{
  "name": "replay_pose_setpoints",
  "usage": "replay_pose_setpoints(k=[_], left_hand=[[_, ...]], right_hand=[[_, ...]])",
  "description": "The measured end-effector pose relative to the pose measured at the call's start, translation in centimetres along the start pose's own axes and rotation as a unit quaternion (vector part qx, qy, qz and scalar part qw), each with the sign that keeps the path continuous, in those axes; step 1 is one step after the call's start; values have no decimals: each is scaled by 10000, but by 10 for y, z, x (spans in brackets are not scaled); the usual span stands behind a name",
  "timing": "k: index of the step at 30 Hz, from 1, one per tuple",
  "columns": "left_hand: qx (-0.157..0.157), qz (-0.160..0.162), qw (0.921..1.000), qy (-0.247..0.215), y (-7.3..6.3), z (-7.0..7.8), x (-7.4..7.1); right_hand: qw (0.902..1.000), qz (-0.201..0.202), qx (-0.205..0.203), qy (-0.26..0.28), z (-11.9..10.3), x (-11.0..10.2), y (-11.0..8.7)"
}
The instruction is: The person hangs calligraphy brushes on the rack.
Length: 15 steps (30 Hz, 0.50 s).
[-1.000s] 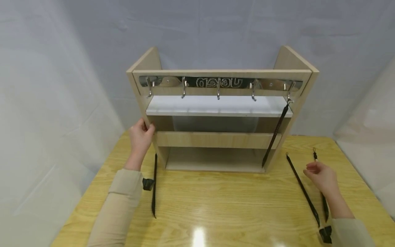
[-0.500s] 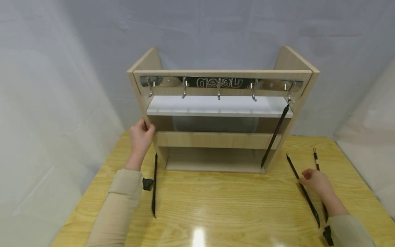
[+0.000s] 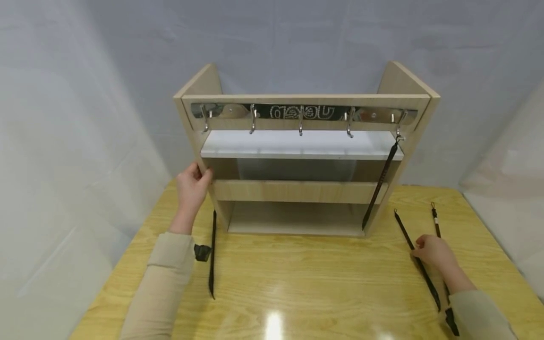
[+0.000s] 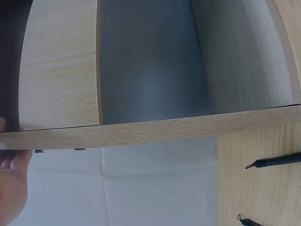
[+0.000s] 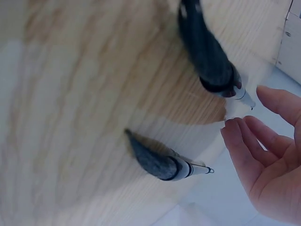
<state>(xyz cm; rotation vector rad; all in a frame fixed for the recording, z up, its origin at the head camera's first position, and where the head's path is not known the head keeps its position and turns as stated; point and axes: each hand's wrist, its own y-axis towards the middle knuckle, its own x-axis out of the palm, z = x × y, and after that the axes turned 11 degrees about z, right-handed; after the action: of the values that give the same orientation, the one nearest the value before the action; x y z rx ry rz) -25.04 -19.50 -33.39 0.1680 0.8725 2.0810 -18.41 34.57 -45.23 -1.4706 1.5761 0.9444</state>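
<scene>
My left hand (image 3: 191, 189) grips the left side panel of a pale wooden desk shelf (image 3: 306, 98), thumb in front and fingers behind the edge. In the left wrist view part of the hand (image 4: 11, 183) shows at that panel. My right hand (image 3: 435, 252) is over the middle of a dark calligraphy brush (image 3: 404, 232) lying on the table. In the right wrist view its thumb and fingers (image 5: 277, 106) are apart, near the brush's looped end. Another calligraphy brush (image 3: 436, 222) lies further right, partly hidden by the forearm. A third brush (image 3: 381, 179) hangs by its loop from the rightmost hook.
A shiny rail (image 3: 303, 112) with several metal hooks runs across the shelf's upper board. One more dark brush (image 3: 213, 255) lies on the wooden table (image 3: 297, 283), left of the shelf, beside a black wrist camera (image 3: 202, 252). Pale cloth (image 3: 297, 42) surrounds the table.
My right hand has moved left and slightly nearer, from the rightmost brush to over the brush beside it. My left hand keeps its hold on the shelf panel.
</scene>
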Motion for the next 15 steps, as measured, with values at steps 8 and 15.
replay_pose_setpoints(k=[8, 15], left_hand=[[-421, -316, 9985, -152, 3, 0, -3], [-480, -464, 9974, -252, 4, 0, -4]], right_hand=[[9995, -209, 1, -246, -3, 3, 5], [9993, -185, -32, -312, -8, 3, 5]])
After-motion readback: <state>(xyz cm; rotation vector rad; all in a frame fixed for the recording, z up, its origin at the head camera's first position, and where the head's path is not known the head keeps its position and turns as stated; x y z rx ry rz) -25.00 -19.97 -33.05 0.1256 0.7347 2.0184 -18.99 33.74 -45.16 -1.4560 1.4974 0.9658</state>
